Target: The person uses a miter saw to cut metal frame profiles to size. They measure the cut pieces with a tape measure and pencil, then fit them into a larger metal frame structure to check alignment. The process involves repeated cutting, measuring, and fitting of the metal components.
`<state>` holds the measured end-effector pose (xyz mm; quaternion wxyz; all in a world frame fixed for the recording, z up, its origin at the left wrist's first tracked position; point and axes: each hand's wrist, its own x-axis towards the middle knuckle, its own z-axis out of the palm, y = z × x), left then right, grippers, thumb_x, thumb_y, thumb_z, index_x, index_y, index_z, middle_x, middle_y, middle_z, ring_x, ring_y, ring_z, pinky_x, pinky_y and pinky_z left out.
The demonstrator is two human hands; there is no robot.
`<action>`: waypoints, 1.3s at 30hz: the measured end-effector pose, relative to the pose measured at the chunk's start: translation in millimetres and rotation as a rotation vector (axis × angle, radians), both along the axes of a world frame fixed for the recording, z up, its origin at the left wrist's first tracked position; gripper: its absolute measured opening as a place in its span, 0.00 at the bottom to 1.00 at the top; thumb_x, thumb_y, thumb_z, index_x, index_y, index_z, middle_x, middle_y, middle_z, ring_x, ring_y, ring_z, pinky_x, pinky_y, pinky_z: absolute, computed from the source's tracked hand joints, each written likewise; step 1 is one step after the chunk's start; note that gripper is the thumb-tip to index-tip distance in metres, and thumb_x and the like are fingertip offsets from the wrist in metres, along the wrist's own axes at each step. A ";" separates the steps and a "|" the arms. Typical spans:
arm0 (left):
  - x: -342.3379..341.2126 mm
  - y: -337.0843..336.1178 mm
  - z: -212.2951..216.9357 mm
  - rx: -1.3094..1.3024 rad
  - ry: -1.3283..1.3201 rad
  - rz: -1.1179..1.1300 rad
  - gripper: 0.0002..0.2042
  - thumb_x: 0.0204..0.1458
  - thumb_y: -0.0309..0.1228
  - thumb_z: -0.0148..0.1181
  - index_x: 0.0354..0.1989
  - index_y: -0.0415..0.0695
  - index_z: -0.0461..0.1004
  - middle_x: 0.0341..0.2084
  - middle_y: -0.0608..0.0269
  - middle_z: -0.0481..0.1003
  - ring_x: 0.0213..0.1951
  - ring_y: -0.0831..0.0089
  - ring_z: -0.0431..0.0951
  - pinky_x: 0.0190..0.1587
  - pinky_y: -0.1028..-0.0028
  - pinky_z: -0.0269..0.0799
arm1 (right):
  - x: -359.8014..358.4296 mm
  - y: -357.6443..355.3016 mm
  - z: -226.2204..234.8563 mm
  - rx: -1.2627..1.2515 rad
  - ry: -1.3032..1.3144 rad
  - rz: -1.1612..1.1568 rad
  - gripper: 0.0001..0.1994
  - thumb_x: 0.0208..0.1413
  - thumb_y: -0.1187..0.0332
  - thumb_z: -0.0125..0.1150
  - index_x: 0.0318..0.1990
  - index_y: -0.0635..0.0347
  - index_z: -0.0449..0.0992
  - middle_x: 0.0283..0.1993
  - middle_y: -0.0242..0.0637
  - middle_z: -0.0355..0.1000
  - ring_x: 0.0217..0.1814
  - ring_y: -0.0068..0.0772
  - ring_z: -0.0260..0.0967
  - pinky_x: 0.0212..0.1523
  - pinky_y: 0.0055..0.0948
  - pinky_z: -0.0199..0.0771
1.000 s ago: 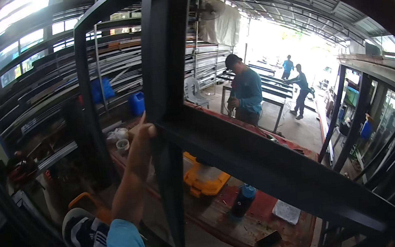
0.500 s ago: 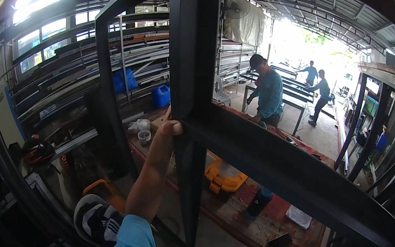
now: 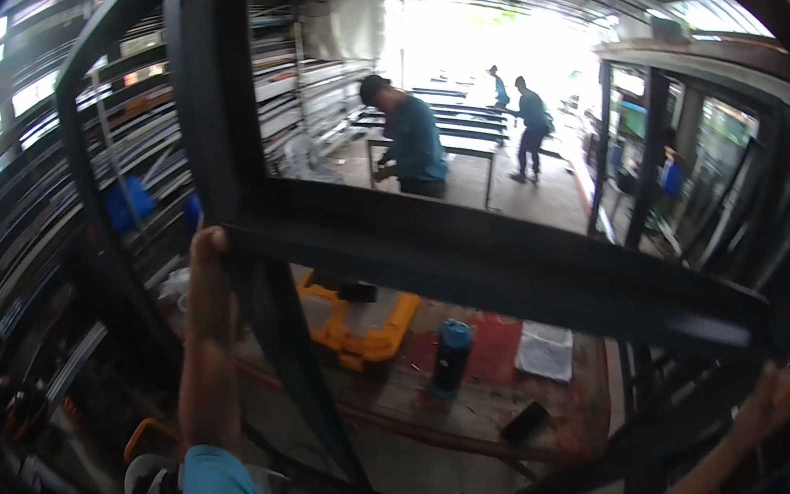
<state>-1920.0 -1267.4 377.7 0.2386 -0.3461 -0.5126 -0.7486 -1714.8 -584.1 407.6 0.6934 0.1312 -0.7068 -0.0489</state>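
— What is being held, and where?

— A large dark metal frame [image 3: 478, 266] is held up in front of the person, tilted, with one upright bar and a long crossbar running down to the right. The left hand [image 3: 206, 263] is closed around the frame just where the upright meets the crossbar. The right hand [image 3: 788, 384] is seen at the far lower right, against the low end of the crossbar; whether it is fully closed there cannot be told, since the picture is dark and bent at that edge.

— What lies under it?

— A yellow tool case [image 3: 361, 328], a dark bottle with a blue cap [image 3: 451, 355], a white cloth [image 3: 544, 349] and a small black block [image 3: 524, 421] are spread on a red-brown worktop [image 3: 582, 428] below the frame.

— What could go wrong?

— The frame is gripped at only two points, well apart. If the right-hand hold is loose, the low end could be dropped onto the bottle or the case. A twist of the frame could also pinch the left fingers in the corner joint.

— Anyone else at risk?

— A person in a blue shirt [image 3: 410, 139] is bent over a bench behind the frame, and two more people [image 3: 518, 118] are farther off. They are well apart from it, so a swing is judged unlikely to reach them.
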 end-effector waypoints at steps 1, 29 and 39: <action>-11.6 9.4 -2.3 -0.004 0.009 -0.036 0.34 0.51 0.54 0.61 0.55 0.36 0.66 0.39 0.62 0.75 0.39 0.75 0.77 0.40 0.74 0.74 | -5.4 -32.9 4.6 -0.175 -0.015 0.234 0.26 0.63 0.68 0.54 0.65 0.67 0.59 0.69 0.53 0.57 0.72 0.51 0.53 0.71 0.50 0.52; -123.7 86.2 41.2 -0.302 -0.121 -0.029 0.40 0.47 0.63 0.58 0.54 0.34 0.70 0.38 0.50 0.78 0.37 0.68 0.81 0.37 0.73 0.78 | -161.9 -130.3 11.6 0.406 -0.392 0.002 0.04 0.51 0.71 0.63 0.34 0.54 0.81 0.54 0.31 0.77 0.61 0.38 0.69 0.60 0.42 0.63; -203.3 45.4 3.1 -0.204 -0.351 0.010 0.35 0.56 0.59 0.50 0.58 0.39 0.69 0.40 0.56 0.78 0.39 0.70 0.79 0.41 0.71 0.76 | -94.0 -112.3 -71.6 0.391 -0.507 0.004 0.01 0.54 0.67 0.64 0.32 0.46 0.78 0.54 0.23 0.77 0.61 0.33 0.68 0.46 0.34 0.64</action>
